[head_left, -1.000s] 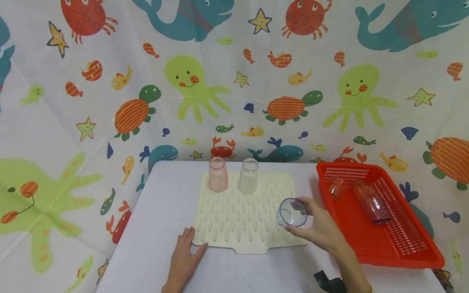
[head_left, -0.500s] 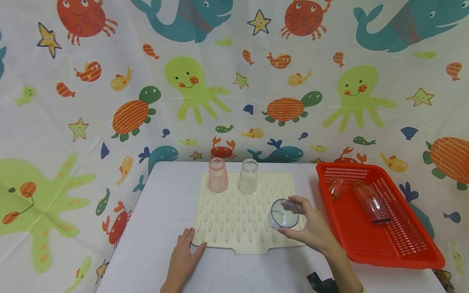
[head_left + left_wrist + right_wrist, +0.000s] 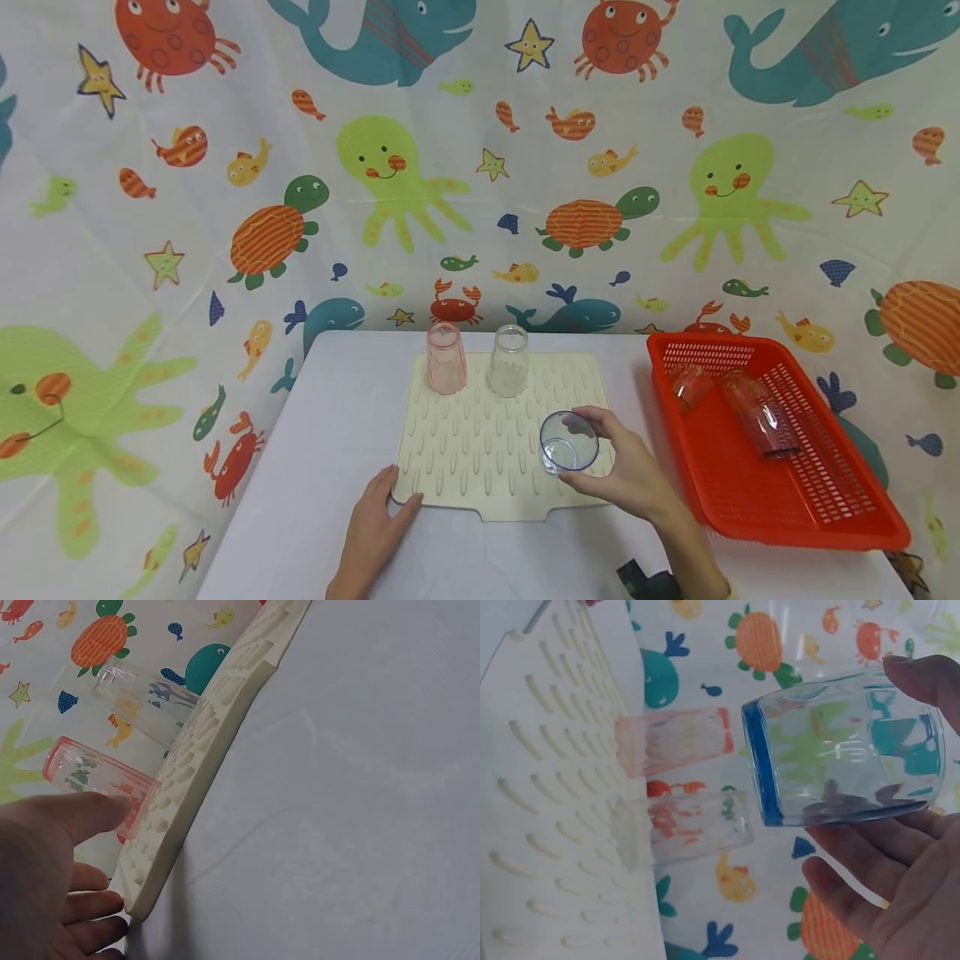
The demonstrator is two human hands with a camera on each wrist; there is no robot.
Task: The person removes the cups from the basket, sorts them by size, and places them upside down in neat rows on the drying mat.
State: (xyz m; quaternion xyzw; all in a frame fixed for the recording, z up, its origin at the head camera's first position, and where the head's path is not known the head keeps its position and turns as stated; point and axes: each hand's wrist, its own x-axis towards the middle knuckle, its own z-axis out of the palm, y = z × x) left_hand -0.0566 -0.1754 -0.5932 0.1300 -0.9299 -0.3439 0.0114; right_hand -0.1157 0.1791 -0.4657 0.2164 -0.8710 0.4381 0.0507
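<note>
My right hand (image 3: 626, 467) holds a clear drinking glass (image 3: 569, 443) tinted blue over the right front part of a cream ridged mat (image 3: 480, 433). In the right wrist view, thumb and fingers grip the sides of this glass (image 3: 840, 750), and its thick blue band points towards the mat. A pink-tinted glass (image 3: 447, 360) and a colourless glass (image 3: 509, 362) stand mouth down at the mat's back edge. My left hand (image 3: 372, 525) lies at the mat's front left corner, fingers relaxed and thumb apart. In the left wrist view, its fingertips (image 3: 112, 904) are right at the corner.
A red plastic basket (image 3: 738, 533) stands on the table's right side, with a reddish glass (image 3: 691, 386) and a longer glass (image 3: 761, 414) lying in it. A curtain (image 3: 480, 108) printed with sea animals hangs behind the white table (image 3: 300, 467).
My right hand has moved left with the blue-tinted glass, from the mat's right edge further over the mat. The left hand stays nearly still at the corner.
</note>
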